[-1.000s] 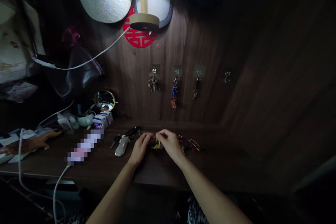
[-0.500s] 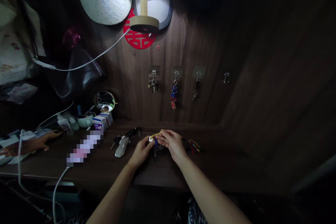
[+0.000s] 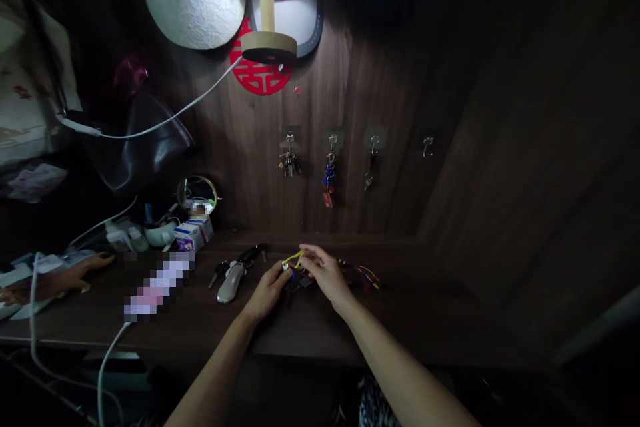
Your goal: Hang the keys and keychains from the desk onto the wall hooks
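Note:
Between finger and thumb, my left hand (image 3: 267, 290) pinches a small whitish piece (image 3: 285, 266) at the end of a yellow cord (image 3: 294, 257). My right hand (image 3: 325, 278) has its fingers closed on the other side of that cord, which bends into a small loop. Dark keys (image 3: 302, 280) and a bit of blue lie under and between the hands, partly hidden. Colourful cords (image 3: 369, 275) stick out beyond my right hand on the shelf. Left of my hands lie a silver oval fob (image 3: 231, 282) and a black car key (image 3: 250, 255).
Three key bunches (image 3: 290, 165), (image 3: 329, 177), (image 3: 369, 177) hang from wall hooks; a bare hook (image 3: 428, 147) is at the right. A lamp (image 3: 269, 47) hangs above. A round mirror (image 3: 199, 195), a small box (image 3: 193, 235) and a white cable (image 3: 107, 360) are at the left.
The yellow cord now shows a more open loop between my hands, and my right fingers have shifted slightly. The whole view has drifted a little.

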`<action>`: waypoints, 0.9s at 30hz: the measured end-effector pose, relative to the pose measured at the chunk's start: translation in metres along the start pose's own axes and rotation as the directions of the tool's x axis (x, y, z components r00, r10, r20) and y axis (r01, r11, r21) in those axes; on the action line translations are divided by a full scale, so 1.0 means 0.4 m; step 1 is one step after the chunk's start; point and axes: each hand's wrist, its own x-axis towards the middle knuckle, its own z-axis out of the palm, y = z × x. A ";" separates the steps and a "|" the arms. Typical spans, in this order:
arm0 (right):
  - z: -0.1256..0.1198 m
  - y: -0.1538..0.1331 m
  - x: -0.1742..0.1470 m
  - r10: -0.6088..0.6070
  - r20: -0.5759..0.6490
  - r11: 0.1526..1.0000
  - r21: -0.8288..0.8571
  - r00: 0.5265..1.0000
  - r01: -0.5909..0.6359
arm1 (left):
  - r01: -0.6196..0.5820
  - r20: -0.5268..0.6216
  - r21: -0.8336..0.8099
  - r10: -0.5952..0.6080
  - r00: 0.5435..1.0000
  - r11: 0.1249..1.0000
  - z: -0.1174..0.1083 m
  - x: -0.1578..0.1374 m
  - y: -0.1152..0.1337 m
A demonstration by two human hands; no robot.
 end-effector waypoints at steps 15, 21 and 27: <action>-0.062 -0.118 0.009 0.067 -0.025 0.968 0.246 0.997 -0.059 | 0.100 -0.009 0.043 -0.100 0.995 0.994 0.011 -0.008 0.014; -0.186 -0.189 0.079 -0.010 -0.257 0.987 0.151 0.966 0.051 | 0.120 -0.001 0.132 -0.121 0.993 0.984 0.012 -0.011 0.030; -0.293 -0.257 0.193 -0.245 -0.419 0.964 -0.005 0.875 0.267 | 0.150 0.010 0.155 -0.154 0.988 0.977 0.013 -0.006 0.032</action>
